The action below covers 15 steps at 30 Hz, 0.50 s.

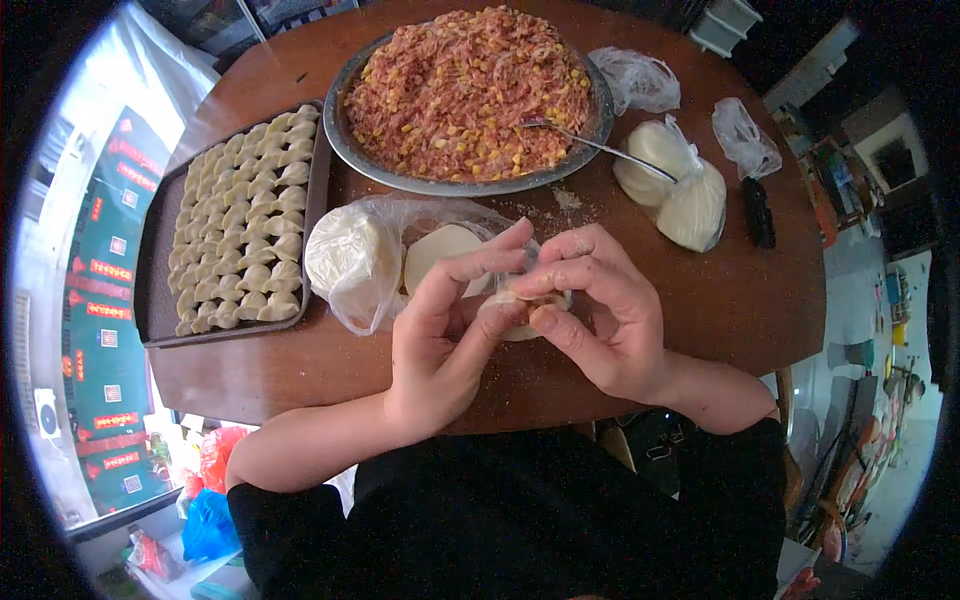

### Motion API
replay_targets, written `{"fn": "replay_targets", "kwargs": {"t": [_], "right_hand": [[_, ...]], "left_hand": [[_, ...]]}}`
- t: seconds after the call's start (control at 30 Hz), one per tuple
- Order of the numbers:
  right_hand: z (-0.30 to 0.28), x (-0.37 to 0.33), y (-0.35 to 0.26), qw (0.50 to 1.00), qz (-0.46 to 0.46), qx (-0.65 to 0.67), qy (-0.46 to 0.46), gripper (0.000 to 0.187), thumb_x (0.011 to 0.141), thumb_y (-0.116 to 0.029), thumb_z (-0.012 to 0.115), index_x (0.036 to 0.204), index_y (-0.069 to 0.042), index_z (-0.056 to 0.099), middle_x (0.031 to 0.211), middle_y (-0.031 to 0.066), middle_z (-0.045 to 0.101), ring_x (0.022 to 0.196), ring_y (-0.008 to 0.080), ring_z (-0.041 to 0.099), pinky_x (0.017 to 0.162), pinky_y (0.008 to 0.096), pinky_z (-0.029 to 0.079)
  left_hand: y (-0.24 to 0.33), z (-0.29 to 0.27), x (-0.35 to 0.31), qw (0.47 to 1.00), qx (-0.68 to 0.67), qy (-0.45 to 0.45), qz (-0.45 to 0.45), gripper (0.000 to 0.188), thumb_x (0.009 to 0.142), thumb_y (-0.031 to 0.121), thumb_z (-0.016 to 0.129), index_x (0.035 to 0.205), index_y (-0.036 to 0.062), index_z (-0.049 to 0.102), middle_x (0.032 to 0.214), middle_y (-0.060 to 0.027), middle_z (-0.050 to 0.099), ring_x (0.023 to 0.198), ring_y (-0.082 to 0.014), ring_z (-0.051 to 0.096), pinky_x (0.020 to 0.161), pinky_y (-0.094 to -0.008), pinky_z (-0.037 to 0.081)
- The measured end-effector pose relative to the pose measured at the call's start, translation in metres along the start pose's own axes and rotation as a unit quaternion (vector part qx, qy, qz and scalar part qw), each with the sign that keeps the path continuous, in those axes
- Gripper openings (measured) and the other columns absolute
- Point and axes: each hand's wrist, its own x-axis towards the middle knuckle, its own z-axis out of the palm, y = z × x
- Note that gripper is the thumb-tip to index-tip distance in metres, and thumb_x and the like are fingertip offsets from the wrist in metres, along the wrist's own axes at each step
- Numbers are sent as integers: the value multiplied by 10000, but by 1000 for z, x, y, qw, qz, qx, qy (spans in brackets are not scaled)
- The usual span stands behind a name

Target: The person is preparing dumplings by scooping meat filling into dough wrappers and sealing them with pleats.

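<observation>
My left hand (450,325) and my right hand (605,315) meet in front of me, both closed on a dumpling (541,303). Their fingertips pinch its pale wrapper, and the fingers hide much of it. Flour dusts the right fingers. Just behind my left hand, a stack of round dumpling wrappers (440,245) lies on a clear plastic bag (385,310). A wrapped white bundle of wrappers (345,250) sits at its left. Farther back stands a wide metal basin (365,165) heaped with minced meat filling with corn (460,90); a spoon (600,147) rests in it.
On the left, a dark baking tray (155,260) holds rows of folded dumplings (245,220). A bagged pile of wrappers (690,205), crumpled plastic bags (745,140) and a black object (758,213) lie to the right. The wooden table (330,370) has a curved edge near my body.
</observation>
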Motion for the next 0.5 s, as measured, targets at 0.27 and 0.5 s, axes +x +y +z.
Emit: {"fn": "replay_targets", "kwargs": {"t": [0.27, 0.5], "right_hand": [[4, 0, 8, 986, 122, 89, 66, 102, 891, -59, 703, 972, -4, 671, 974, 70, 644, 940, 148, 616, 819, 289, 493], [7, -3, 11, 990, 82, 46, 107, 80, 877, -45, 710, 954, -26, 694, 928, 81, 662, 878, 163, 627, 777, 294, 501]], "left_hand": [[-3, -8, 2, 1000, -23, -4, -17, 163, 1001, -16, 500, 1161, -31, 523, 1354, -213, 543, 1197, -199, 565, 1018, -325, 473], [-2, -5, -4, 997, 40, -16, -58, 154, 997, -28, 502, 1151, -26, 503, 1298, -209, 573, 1183, -196, 578, 986, -303, 500]]}}
